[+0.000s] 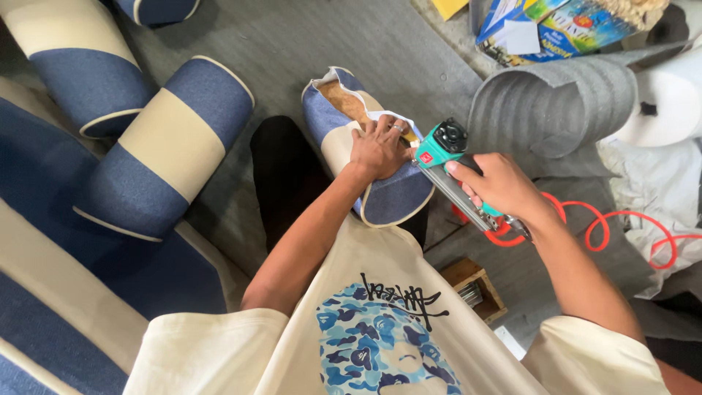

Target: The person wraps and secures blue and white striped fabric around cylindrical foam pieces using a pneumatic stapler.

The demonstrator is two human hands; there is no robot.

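Grey floor, left hand (378, 150) pressing bolster (380, 192), right hand (501, 184) gripping stapler (447, 150)

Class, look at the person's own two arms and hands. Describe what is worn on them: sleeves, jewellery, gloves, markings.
Both arms are bare from short cream sleeves of a T-shirt printed with a blue camouflage pattern. The left hand wears a silver ring on one finger. The right hand shows no ring. Neither wears gloves or a watch.

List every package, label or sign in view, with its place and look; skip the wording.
Printed packages: top right, flat, glossy, blue, green and yellow.
Yellow sheet: top edge, left of the packages, only a corner showing.
Red label: small square on the teal staple gun in the right hand.
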